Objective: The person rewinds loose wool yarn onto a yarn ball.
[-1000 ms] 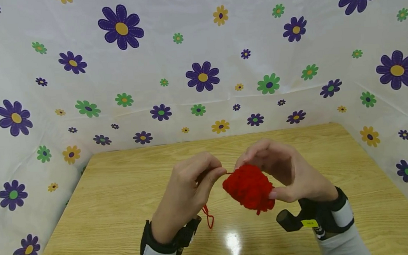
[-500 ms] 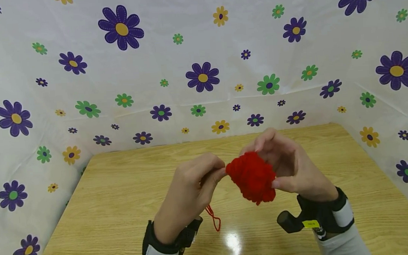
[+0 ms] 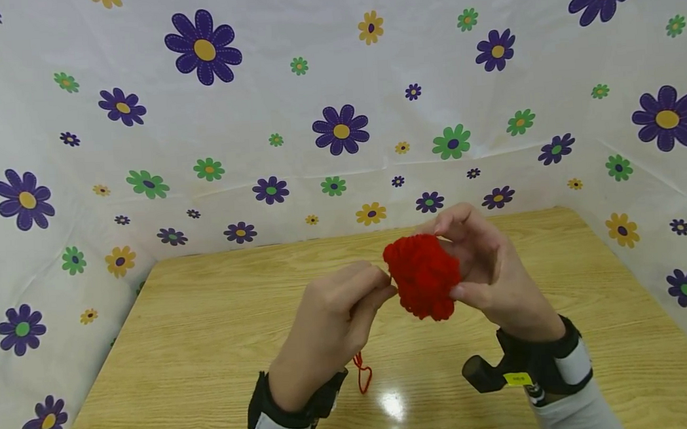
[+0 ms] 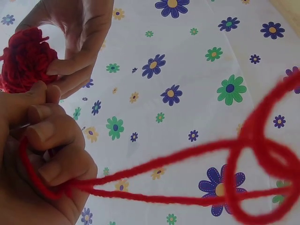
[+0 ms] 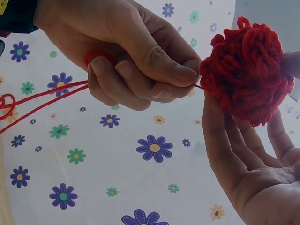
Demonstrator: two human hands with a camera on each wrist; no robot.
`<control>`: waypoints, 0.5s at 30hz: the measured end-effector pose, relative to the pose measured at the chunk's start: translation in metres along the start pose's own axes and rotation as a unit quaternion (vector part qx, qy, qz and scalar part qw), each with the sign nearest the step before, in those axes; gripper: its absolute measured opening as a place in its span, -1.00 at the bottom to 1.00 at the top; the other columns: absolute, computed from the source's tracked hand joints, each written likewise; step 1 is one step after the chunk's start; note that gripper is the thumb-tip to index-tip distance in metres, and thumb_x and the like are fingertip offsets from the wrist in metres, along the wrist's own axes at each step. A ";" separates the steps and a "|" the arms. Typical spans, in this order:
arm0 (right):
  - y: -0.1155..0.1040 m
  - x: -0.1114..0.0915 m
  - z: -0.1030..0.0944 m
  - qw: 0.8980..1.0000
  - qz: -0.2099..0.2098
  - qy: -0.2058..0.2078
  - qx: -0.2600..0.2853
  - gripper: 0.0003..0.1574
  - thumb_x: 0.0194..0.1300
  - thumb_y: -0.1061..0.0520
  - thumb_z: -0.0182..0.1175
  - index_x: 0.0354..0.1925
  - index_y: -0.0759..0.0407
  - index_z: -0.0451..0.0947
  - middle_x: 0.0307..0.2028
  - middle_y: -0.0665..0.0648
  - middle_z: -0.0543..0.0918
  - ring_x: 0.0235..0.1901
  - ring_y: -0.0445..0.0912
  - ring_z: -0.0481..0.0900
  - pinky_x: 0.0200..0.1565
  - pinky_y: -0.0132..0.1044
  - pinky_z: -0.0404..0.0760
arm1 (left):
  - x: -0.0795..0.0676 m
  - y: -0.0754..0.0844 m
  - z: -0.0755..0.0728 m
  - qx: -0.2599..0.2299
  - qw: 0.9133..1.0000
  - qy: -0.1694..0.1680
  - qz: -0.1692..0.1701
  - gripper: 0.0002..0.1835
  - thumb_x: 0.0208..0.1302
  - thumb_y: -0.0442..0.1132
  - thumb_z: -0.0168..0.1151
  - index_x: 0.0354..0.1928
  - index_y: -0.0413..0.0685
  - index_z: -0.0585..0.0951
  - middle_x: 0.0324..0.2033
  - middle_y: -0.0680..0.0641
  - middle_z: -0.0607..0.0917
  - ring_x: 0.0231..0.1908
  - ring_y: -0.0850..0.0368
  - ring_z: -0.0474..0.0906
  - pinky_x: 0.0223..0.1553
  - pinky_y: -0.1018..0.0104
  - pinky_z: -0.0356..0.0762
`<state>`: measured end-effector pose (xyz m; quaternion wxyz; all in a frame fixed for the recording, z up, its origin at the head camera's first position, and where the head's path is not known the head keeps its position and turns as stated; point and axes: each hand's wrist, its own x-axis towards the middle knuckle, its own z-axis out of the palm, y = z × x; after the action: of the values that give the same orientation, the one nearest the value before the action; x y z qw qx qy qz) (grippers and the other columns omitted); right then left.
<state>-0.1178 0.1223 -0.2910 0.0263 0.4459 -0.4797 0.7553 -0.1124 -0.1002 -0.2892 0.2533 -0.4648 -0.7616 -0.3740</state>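
Note:
A rounded, bumpy red yarn ball with braided-looking loops is held up over the table. My right hand grips it from the right, thumb on the near side and fingers behind. At its left side my left hand pinches a short strand between thumb and forefinger, plainly seen in the right wrist view beside the ball. The slack yarn runs through the curled lower fingers of the left hand. From there it hangs as a loose, looped tail below the hand.
A wood-grain table lies under both hands. Behind it and at the sides hangs a white sheet printed with purple, green and yellow flowers. Each wrist wears a black strap, the right one bearing a camera mount.
My right hand has raised the yarn ball and turned it somewhat. The left hand has followed a little to the right, still pinching the strand, and the hanging tail has shifted right with it.

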 end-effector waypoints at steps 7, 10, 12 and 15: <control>0.000 0.000 -0.001 1.000 0.000 0.018 0.003 -0.43 0.23 0.33 0.28 0.18 0.24 0.33 0.11 0.27 0.52 0.02 0.12 0.57 -0.03 -0.02 0.56 | 0.000 0.000 0.001 0.012 1.000 -0.004 -0.007 -0.92 0.26 -0.40 0.28 -0.36 -0.09 0.60 -0.54 0.07 0.48 -0.55 0.30 0.30 -0.53 0.58 0.30; 0.000 0.000 -0.001 1.000 0.002 0.024 0.001 -0.44 0.23 0.34 0.27 0.16 0.23 0.34 0.12 0.27 0.52 0.02 0.12 0.57 -0.04 -0.02 0.56 | 0.000 0.000 0.000 0.018 1.000 -0.003 -0.009 -0.91 0.27 -0.40 0.27 -0.37 -0.09 0.58 -0.55 0.08 0.45 -0.55 0.30 0.30 -0.53 0.56 0.30; 0.001 0.000 -0.002 1.000 0.002 0.028 -0.001 -0.44 0.22 0.33 0.28 0.15 0.22 0.34 0.12 0.27 0.52 0.02 0.12 0.57 -0.04 -0.01 0.56 | 0.000 -0.001 -0.001 0.019 1.000 -0.002 -0.009 -0.89 0.27 -0.41 0.27 -0.37 -0.08 0.56 -0.56 0.07 0.43 -0.55 0.29 0.29 -0.54 0.55 0.29; 0.002 0.001 -0.002 1.000 0.000 0.031 0.004 -0.45 0.22 0.31 0.30 0.15 0.22 0.35 0.13 0.27 0.52 0.03 0.13 0.56 -0.04 0.00 0.56 | -0.001 -0.002 -0.002 0.016 1.000 -0.001 -0.011 -0.89 0.27 -0.41 0.27 -0.38 -0.08 0.57 -0.56 0.07 0.43 -0.54 0.29 0.30 -0.54 0.54 0.29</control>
<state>-0.1203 0.1222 -0.2914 0.0391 0.4220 -0.4755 0.7709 -0.1139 -0.1026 -0.2897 0.2562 -0.4527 -0.7725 -0.3642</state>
